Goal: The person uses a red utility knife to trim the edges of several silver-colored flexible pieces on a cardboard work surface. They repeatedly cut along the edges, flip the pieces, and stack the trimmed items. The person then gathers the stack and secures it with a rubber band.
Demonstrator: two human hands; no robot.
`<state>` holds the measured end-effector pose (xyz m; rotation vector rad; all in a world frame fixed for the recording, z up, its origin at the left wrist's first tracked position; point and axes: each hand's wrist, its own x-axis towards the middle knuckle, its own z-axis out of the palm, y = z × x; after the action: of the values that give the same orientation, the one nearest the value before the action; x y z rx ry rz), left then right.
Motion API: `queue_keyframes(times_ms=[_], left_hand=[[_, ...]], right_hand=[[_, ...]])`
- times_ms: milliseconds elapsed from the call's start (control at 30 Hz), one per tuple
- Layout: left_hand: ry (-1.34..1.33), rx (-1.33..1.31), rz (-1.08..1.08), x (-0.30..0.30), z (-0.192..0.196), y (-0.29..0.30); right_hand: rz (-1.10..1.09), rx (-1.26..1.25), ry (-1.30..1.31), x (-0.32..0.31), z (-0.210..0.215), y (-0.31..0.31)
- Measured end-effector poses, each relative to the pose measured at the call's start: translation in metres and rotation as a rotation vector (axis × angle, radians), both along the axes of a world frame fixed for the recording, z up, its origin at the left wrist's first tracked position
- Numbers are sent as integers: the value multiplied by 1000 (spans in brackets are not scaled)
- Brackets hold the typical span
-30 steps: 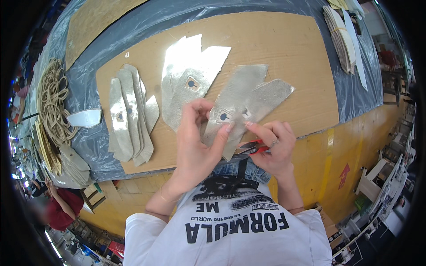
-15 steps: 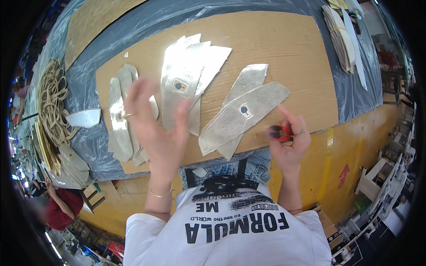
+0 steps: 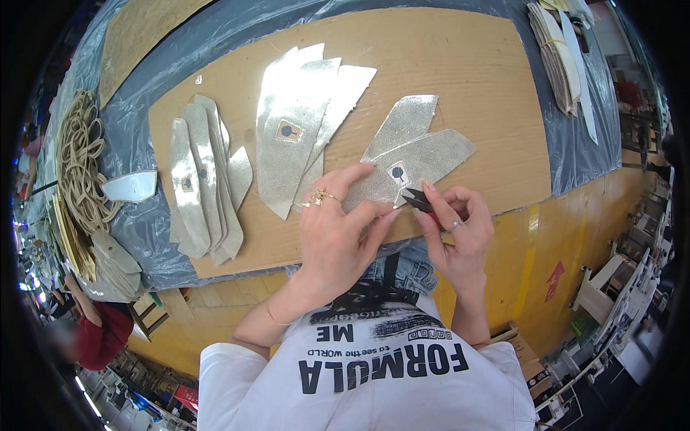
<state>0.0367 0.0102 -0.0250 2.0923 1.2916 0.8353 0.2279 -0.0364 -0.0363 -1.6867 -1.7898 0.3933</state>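
Work in hand: trimming at a small square patch with a dark hole on a silver glittery cut piece (image 3: 413,161), lying on the brown cardboard sheet (image 3: 460,65) on the desk (image 3: 575,165), just ahead of the body.
Left hand (image 3: 334,233): fingers laid flat on the near edge of the silver piece, pressing it down; grip spread, pinching nothing.
Right hand (image 3: 456,226): grip pressed together on small red-handled snips (image 3: 419,201), dark tip touching the piece just below the patch.
Progress, as a judgement: mid-batch; two silver pieces under the hands, fanned silver stack (image 3: 302,129) in the middle, narrower silver stack (image 3: 201,187) to the left; cannot tell which stack is finished.
Containers: none seen; pieces lying loose in fans on the cardboard.
Nearby: coil of beige cord (image 3: 79,165) and a white curved piece (image 3: 131,185) on the grey plastic sheeting (image 3: 151,79) at far left; bundle of pale strips (image 3: 557,50) at top right.
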Motion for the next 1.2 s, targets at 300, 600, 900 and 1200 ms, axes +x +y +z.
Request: queue_keyframes(times_ms=[300, 600, 900, 1200], left_hand=[[-110, -129, 11, 2, -3, -5], [-336, -238, 80, 1, 2, -6], [-168, -43, 37, -3, -3, -1], [-157, -196, 5, -4, -11, -4]], right_hand=[[-40, 40, 37, -10, -7, 6], [-293, 91, 436, -3, -4, 3], [-60, 19, 118, -12, 3, 0], [-223, 49, 123, -33, -9, -6]])
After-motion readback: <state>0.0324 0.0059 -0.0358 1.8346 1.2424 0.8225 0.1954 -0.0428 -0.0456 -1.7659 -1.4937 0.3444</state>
